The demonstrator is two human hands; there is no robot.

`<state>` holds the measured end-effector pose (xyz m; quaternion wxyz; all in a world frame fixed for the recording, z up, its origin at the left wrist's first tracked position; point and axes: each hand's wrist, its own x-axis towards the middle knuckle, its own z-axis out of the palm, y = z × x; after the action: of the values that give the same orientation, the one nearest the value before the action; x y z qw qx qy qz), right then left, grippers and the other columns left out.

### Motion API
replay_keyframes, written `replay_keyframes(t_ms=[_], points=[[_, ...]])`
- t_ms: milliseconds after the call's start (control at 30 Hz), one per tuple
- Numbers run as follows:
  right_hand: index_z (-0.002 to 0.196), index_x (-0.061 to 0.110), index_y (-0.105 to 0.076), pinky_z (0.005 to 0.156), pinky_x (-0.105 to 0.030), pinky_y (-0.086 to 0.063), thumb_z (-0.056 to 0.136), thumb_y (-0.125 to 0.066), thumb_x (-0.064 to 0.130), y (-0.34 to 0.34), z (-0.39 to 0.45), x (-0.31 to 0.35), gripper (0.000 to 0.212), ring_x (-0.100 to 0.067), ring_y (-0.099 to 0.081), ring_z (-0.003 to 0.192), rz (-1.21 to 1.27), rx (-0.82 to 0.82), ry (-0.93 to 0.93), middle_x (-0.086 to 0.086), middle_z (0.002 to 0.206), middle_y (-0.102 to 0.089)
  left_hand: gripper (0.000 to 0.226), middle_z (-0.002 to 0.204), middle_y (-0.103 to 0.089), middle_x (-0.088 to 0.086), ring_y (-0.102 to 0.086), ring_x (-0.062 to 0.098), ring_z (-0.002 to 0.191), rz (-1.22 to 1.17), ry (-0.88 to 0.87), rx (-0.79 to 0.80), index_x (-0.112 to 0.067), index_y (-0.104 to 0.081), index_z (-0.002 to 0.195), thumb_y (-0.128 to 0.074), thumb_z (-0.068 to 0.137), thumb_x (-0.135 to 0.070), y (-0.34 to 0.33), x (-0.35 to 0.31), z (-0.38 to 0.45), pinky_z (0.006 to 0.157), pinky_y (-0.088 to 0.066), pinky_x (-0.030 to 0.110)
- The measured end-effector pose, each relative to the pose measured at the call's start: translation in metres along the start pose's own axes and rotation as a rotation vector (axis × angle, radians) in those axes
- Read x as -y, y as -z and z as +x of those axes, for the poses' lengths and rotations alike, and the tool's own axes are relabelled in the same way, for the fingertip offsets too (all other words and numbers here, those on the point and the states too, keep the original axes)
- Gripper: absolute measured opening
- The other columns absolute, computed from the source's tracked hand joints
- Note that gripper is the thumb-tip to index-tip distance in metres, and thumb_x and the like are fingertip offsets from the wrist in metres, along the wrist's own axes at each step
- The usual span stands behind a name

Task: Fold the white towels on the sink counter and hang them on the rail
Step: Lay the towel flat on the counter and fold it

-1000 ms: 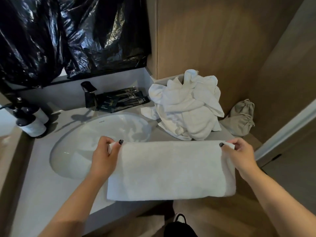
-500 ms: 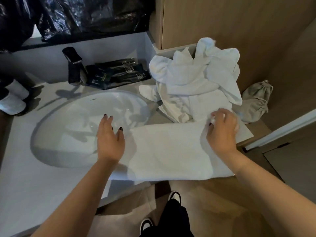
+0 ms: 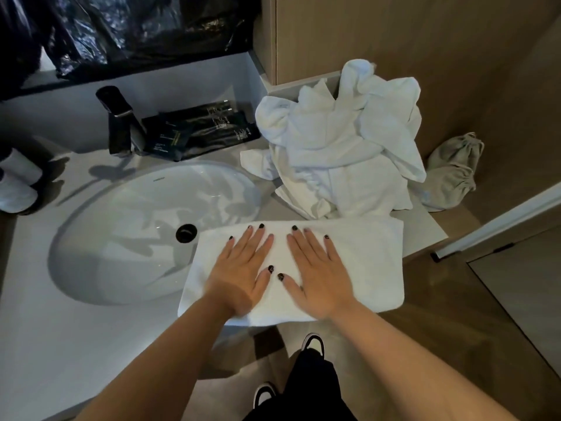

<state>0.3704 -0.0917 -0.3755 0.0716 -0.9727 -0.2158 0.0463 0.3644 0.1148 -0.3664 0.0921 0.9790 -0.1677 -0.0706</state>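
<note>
Both hands now lie side by side, left hand [image 3: 243, 270] and right hand [image 3: 318, 275] pressing flat with straight fingers on the folded white towel [image 3: 364, 262] beneath them at the counter [image 3: 91, 344] edge, beside the sink basin [image 3: 121, 238].

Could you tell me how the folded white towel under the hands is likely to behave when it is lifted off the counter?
The folded towel will probably flop and sag, being soft cloth like the crumpled pile. Its layers may slip open unless both ends are held. With part of it past the counter edge, a forward push could slide it off.
</note>
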Motion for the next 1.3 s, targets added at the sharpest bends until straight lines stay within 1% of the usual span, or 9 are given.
replay_keyframes(t_ms=[267,433,533,700,867,933,1100,1167,1300], points=[[0.158,0.013,-0.012,0.123,-0.042,-0.003,0.096,-0.018,0.065,0.004,-0.035,-0.057,0.081,-0.016,-0.001,0.152,-0.046,-0.008,-0.112,-0.002,0.165,-0.009,0.077,0.163,0.022,-0.004,0.021,0.015,0.149,0.009,0.172,0.058,-0.03,0.022,0.153,0.004,0.087,-0.067,-0.004,0.031,-0.019,0.123,0.005,0.04],[0.154,0.019,0.017,0.119,-0.038,0.017,0.092,-0.002,0.069,0.01,-0.041,-0.061,0.082,-0.014,0.025,0.148,-0.064,0.081,-0.182,0.003,0.162,0.02,0.088,0.166,0.01,0.001,0.006,0.019,0.153,-0.046,0.382,0.082,-0.023,0.011,0.157,0.007,0.083,-0.07,-0.003,0.042,-0.04,0.124,-0.007,0.04],[0.156,0.014,0.009,0.12,-0.041,0.011,0.098,-0.01,0.054,0.019,-0.048,-0.034,0.073,-0.021,0.016,0.151,-0.004,0.075,-0.239,-0.004,0.165,0.012,0.086,0.166,0.007,0.005,-0.005,0.024,0.153,-0.063,0.444,0.038,-0.022,0.013,0.156,0.007,0.085,-0.07,-0.009,0.041,-0.062,0.124,-0.011,0.042],[0.157,0.011,-0.007,0.117,-0.048,0.013,0.092,-0.024,0.042,0.01,-0.055,0.058,0.074,-0.028,0.004,0.152,0.012,0.06,0.204,-0.011,0.165,-0.002,0.078,0.165,0.002,0.011,-0.005,0.028,0.152,-0.022,0.461,-0.066,-0.015,0.006,0.157,0.007,0.093,-0.06,-0.021,0.026,-0.084,0.122,-0.011,0.048],[0.154,0.008,0.011,0.114,-0.053,0.017,0.094,-0.055,0.026,-0.011,-0.041,0.097,0.091,-0.03,0.016,0.15,-0.169,0.079,0.183,-0.012,0.164,0.014,0.074,0.165,-0.003,0.012,-0.002,0.027,0.152,0.015,0.483,-0.116,-0.013,0.006,0.156,0.004,0.096,-0.056,-0.029,0.025,-0.095,0.12,-0.013,0.05],[0.155,0.005,0.006,0.116,-0.05,0.011,0.095,-0.054,0.019,-0.012,-0.042,0.09,0.086,-0.029,0.007,0.151,-0.23,0.058,0.188,-0.013,0.165,0.004,0.074,0.165,-0.002,0.011,-0.002,0.027,0.152,0.022,0.476,-0.109,-0.013,0.004,0.157,0.002,0.096,-0.056,-0.03,0.027,-0.094,0.12,-0.011,0.05],[0.139,0.009,-0.053,0.108,-0.038,-0.043,0.084,-0.063,0.02,-0.004,-0.053,0.066,0.058,-0.024,-0.049,0.134,-0.273,-0.017,0.24,-0.009,0.144,-0.053,0.077,0.165,-0.003,0.011,-0.003,0.028,0.152,0.015,0.469,-0.102,-0.012,-0.001,0.158,0.0,0.094,-0.055,-0.029,0.027,-0.095,0.121,-0.01,0.05],[0.131,0.008,-0.061,0.101,-0.037,-0.05,0.083,-0.056,0.016,0.0,-0.058,0.055,0.05,-0.025,-0.057,0.127,-0.29,-0.068,0.246,-0.01,0.136,-0.061,0.078,0.165,-0.004,0.012,-0.002,0.028,0.152,0.008,0.46,-0.094,-0.012,-0.002,0.158,0.001,0.093,-0.056,-0.027,0.026,-0.095,0.121,-0.01,0.051],[0.128,0.001,-0.063,0.098,-0.041,-0.052,0.063,-0.085,0.011,0.013,-0.076,0.024,0.069,-0.029,-0.06,0.122,-0.299,-0.039,0.148,-0.016,0.132,-0.062,0.081,0.165,0.002,0.01,0.002,0.027,0.153,0.013,0.453,-0.085,-0.013,0.003,0.158,0.006,0.09,-0.057,-0.025,0.025,-0.094,0.122,-0.009,0.05]])
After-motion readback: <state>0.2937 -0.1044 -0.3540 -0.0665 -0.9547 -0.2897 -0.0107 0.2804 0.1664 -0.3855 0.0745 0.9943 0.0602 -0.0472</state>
